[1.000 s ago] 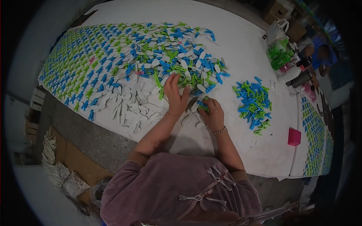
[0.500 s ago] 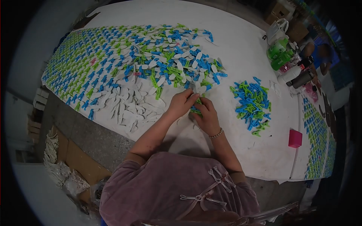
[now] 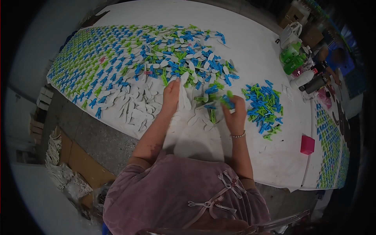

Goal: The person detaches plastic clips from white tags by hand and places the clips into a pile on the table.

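Observation:
White flat oval-ended pieces [image 3: 184, 94] are held upright in my left hand [image 3: 171, 95], whose fingers are closed round their edge. My right hand [image 3: 236, 116], with a bead bracelet at its wrist, grips green and blue clips [image 3: 227, 100], slightly blurred. Between my hands a few loose green and blue clips [image 3: 212, 113] lie on the white table [image 3: 250, 156]. To the right of my right hand is a pile of blue and green clips [image 3: 263, 105]. A heap of white pieces [image 3: 135, 105] lies left of my left hand.
Rows of blue and green clips with white pieces [image 3: 90, 58] cover the table's left side. A pink box [image 3: 307, 145] stands at the right. Bottles [image 3: 291, 55] and a white bag [image 3: 290, 34] are at the back right, near another person [image 3: 337, 58].
My hands, together before, have moved apart, the left one leftwards with the white pieces and the right one rightwards with clips. Loose clips between them now show.

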Demonstrator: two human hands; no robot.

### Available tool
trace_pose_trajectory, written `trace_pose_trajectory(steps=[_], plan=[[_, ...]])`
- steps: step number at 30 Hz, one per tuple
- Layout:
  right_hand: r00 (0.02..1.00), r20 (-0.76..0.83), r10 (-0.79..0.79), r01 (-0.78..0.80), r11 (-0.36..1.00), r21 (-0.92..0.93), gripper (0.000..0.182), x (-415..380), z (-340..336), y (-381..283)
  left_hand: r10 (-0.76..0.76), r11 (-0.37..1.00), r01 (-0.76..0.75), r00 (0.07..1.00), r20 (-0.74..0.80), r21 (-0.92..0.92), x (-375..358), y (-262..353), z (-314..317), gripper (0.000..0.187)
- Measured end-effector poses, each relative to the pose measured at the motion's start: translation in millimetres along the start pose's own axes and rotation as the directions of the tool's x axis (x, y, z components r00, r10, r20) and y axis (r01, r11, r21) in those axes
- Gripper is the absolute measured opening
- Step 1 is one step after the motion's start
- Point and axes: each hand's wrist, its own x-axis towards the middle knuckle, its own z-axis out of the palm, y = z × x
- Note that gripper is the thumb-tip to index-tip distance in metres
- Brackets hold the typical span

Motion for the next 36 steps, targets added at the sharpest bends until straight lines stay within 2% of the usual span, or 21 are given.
trace_pose_trajectory(steps=[1,3,4,6,9,10,11,13,18,20,21,22,23,26,28,30,32,33,34,35,36], plan=[[0.996,-0.094,-0.003,-0.005,0.996,-0.084,0.031,4.7,-9.5,12.2,-0.063,0.987,0.064,0.998,0.010,-0.149,-1.7,8.5,-4.2,0.027],[0.949,-0.219,0.227,-0.257,0.959,-0.123,0.034,8.0,-28.7,39.1,-0.110,0.983,0.115,0.993,0.042,-0.140,-9.2,18.9,-8.8,0.025],[0.949,-0.218,0.229,-0.259,0.958,-0.123,0.034,11.0,-36.4,47.2,-0.154,0.967,0.162,0.986,0.057,-0.197,-16.3,23.8,-6.6,0.025],[0.958,-0.282,-0.045,-0.134,0.801,-0.584,0.038,14.8,-48.2,56.1,-0.201,0.944,0.214,0.977,0.077,-0.253,-23.4,23.9,-7.7,0.026],[0.991,-0.124,-0.042,-0.018,0.894,-0.448,0.044,1.2,-35.0,55.9,-0.291,0.947,0.296,0.955,0.054,-0.127,-24.1,14.8,-16.6,0.025],[0.982,0.027,0.185,-0.176,0.966,-0.190,0.043,-3.5,-26.0,44.2,-0.284,0.951,0.293,0.954,0.099,-0.095,-23.5,7.5,-19.0,0.023],[0.908,0.226,0.352,-0.372,0.927,0.050,0.042,-8.5,-14.0,29.4,-0.277,0.956,0.288,0.950,0.143,-0.063,-23.0,1.6,-20.3,0.022],[0.880,0.393,0.268,-0.274,0.961,-0.042,0.038,-12.2,1.0,3.1,-0.285,0.953,0.299,0.936,0.206,-0.041,-24.3,-4.1,-20.0,0.021],[0.857,0.459,0.234,-0.206,0.972,-0.112,0.032,-19.5,29.4,5.4,-0.321,0.947,0.306,0.869,0.375,0.101,-32.3,-4.4,-14.6,0.020],[0.871,0.450,0.199,-0.181,0.980,-0.081,0.030,-21.5,32.8,7.1,-0.255,0.922,0.143,0.922,0.289,0.360,-34.2,-10.7,-6.8,0.023],[0.862,0.472,0.184,-0.156,0.983,-0.098,0.028,-21.7,33.1,4.5,-0.255,0.923,0.143,0.922,0.290,0.358,-36.8,-12.1,-2.8,0.023],[0.854,0.493,0.168,-0.129,0.985,-0.113,0.027,-21.7,33.2,3.0,0.002,0.848,-0.209,0.920,0.393,0.487,-39.7,-12.9,1.1,0.025],[0.853,0.494,0.167,-0.127,0.985,-0.112,0.027,-23.9,34.0,4.8,0.224,0.647,-0.527,0.822,0.523,0.551,-41.4,-13.3,4.9,0.027],[0.855,0.514,0.068,-0.049,0.998,-0.051,0.024,-31.0,33.6,8.5,0.136,0.628,-0.513,0.813,0.566,0.586,-43.5,-12.8,16.3,0.035],[0.812,0.574,0.105,-0.175,0.982,0.068,0.024,-29.1,26.8,4.6,0.127,0.589,-0.518,0.817,0.563,0.620,-40.3,-18.9,14.1,0.033],[0.831,0.553,0.048,-0.148,0.979,0.138,0.023,-31.2,24.9,6.8,0.119,0.548,-0.524,0.820,0.559,0.652,-38.4,-25.3,11.5,0.030],[0.851,0.526,-0.005,-0.124,0.970,0.209,0.023,-32.6,24.1,7.0,0.376,0.627,-0.576,0.813,0.444,0.524,-39.8,-29.9,7.7,0.021],[0.778,0.609,0.157,-0.411,0.860,0.303,0.022,-33.9,23.8,5.5,0.374,0.626,-0.576,0.813,0.446,0.525,-40.5,-24.8,6.3,0.021],[0.655,0.702,0.279,-0.661,0.662,0.354,0.021,-35.4,24.0,4.3,0.151,0.890,-0.247,0.953,0.263,0.382,-41.5,-19.1,3.2,0.019],[0.653,0.703,0.281,-0.664,0.660,0.353,0.021,-36.6,25.1,4.4,-0.143,0.981,0.123,0.981,0.134,0.148,-42.9,-12.6,0.3,0.017],[0.684,0.645,0.340,-0.694,0.578,0.431,0.021,-37.4,27.0,5.1,-0.145,0.981,0.125,0.981,0.132,0.148,-43.0,-4.1,-3.3,0.017]])
